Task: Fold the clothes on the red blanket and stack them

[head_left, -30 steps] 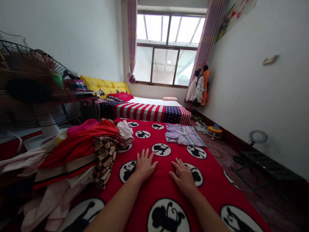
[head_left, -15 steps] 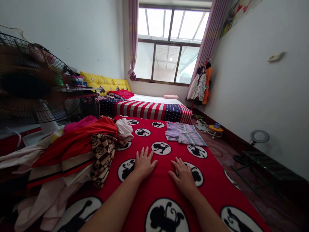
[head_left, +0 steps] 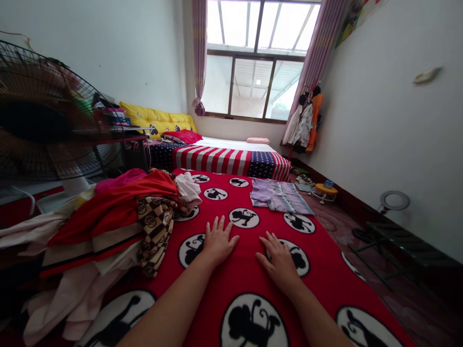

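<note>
My left hand [head_left: 217,241] lies flat, fingers spread, on a red blanket [head_left: 325,262] printed with black monkey figures in white circles. My right hand [head_left: 280,260] rests flat on the same blanket a little to the right, fingers stretched out. Neither hand holds anything. A heap of unfolded clothes [head_left: 108,226], red, checked and pink, lies to the left of my left hand. A folded striped lilac garment [head_left: 278,196] sits further up the blanket, beyond my right hand.
A standing fan [head_left: 47,115] is at the left. Past the blanket is a bed with a stars-and-stripes cover [head_left: 224,161] and yellow cushions [head_left: 155,123]. Clothes hang on a rack [head_left: 306,120] by the window. A ring light [head_left: 394,200] and dark frame stand by the right wall.
Both hands stay flat on the blanket. The view has tilted slightly down and to the left, so the window and wall sit higher in the frame.
</note>
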Available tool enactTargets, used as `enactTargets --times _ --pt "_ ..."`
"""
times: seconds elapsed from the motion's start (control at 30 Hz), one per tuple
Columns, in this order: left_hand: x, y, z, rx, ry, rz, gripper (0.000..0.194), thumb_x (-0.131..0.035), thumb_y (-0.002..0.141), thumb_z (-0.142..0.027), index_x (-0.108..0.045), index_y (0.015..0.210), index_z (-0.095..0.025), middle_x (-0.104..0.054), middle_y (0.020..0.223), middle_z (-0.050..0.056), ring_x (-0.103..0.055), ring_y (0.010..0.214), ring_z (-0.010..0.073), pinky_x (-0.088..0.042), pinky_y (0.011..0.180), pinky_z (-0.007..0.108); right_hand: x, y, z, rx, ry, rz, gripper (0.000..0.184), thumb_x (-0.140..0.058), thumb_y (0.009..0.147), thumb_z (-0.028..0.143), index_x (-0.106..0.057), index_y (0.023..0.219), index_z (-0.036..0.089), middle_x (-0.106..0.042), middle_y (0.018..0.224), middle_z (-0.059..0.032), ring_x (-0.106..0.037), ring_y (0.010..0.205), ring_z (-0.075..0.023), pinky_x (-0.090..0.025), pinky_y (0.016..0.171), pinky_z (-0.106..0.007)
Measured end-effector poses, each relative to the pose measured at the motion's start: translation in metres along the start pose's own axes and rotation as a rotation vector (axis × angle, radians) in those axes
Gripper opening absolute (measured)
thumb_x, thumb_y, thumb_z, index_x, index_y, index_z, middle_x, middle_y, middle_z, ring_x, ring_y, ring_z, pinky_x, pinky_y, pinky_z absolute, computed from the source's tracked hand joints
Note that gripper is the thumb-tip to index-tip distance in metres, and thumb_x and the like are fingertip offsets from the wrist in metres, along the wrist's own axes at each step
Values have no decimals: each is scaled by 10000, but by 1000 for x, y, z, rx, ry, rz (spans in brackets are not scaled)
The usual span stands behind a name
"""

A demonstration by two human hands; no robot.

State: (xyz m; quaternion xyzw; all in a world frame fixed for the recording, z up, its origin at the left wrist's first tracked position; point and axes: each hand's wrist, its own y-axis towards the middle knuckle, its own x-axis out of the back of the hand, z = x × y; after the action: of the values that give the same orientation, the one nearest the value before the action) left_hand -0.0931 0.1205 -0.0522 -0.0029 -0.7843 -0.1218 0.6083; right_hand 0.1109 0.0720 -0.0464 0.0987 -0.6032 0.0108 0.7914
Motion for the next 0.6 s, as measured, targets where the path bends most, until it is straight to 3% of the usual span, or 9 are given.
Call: enactTargets --times 0.6 --pt "4 -1 -1 7 -5 24 641 -327 897 -589 -409 1435 -250 -262 1556 111 -168 1443 315 -116 1137 560 1 0 1 -3 -6 8 510 -445 907 405 -495 1370 197 -332 1526 -91 -229 1432 -254 -163 1140 -513"
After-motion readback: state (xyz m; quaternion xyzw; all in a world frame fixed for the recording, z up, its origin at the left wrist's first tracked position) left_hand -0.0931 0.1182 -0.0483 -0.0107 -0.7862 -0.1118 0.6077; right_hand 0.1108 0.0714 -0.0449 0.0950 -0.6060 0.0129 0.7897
